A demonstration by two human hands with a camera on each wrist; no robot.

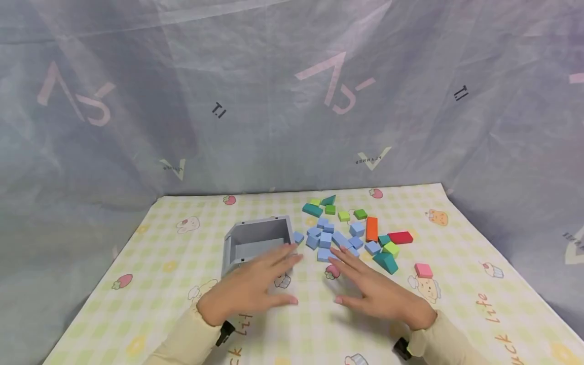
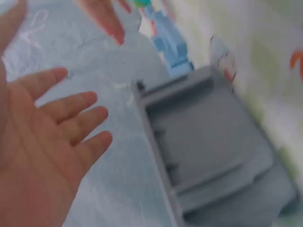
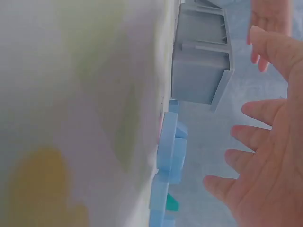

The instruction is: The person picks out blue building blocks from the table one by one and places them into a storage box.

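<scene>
Both hands hover above the table with fingers spread and nothing held. My left hand (image 1: 255, 281) is in front of the grey plastic bin (image 1: 226, 253), hiding its near side in the head view. In the left wrist view the bin (image 2: 222, 137) shows bare inside, beside the left palm (image 2: 42, 146). My right hand (image 1: 378, 289) is nearest to a loose group of light blue blocks (image 1: 325, 240), just beyond its fingertips. From the right wrist, blue blocks (image 3: 166, 142) appear beside the bin (image 3: 196, 71), apart from the right hand (image 3: 265, 156).
Right of the blue blocks lie an orange block (image 1: 371, 229), a red block (image 1: 400, 237), a pink block (image 1: 423, 270) and a teal triangular block (image 1: 386, 262). Green blocks (image 1: 330, 209) and a teal block (image 1: 312, 210) lie farther back. A grey curtain (image 1: 269, 142) hangs behind the table.
</scene>
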